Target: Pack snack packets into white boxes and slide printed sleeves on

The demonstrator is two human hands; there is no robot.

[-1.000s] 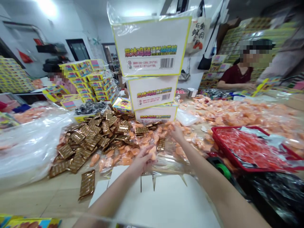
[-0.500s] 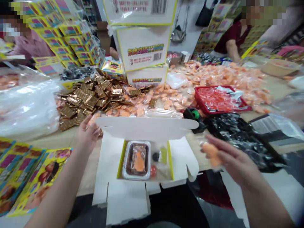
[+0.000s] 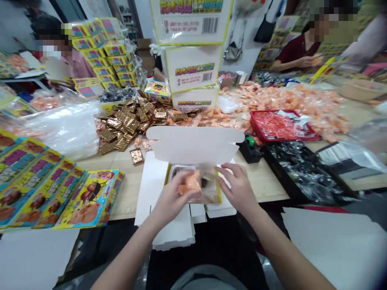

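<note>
My left hand (image 3: 173,192) grips a clear plastic packet (image 3: 204,185) holding an orange piece, right over an open white box (image 3: 193,144) with a yellow inner edge. The fingertips of my right hand (image 3: 237,187) rest at the packet's upper right edge, with nothing held. Beneath the packet, a foil tray (image 3: 175,171) shows only in part, and the packet and my hands hide the rest of the box's inside. The box's white lid stands up behind my hands.
Gold foil packets (image 3: 123,125) and loose orange packets (image 3: 287,100) cover the table behind. A red tray (image 3: 281,125) and a black tray (image 3: 305,171) stand to the right, printed yellow cards (image 3: 57,189) to the left. Two co-workers sit beyond.
My hands have come together over the open box. The orange packet that my hands held apart now lies over the foil tray, hiding most of it. The view has tilted slightly.
</note>
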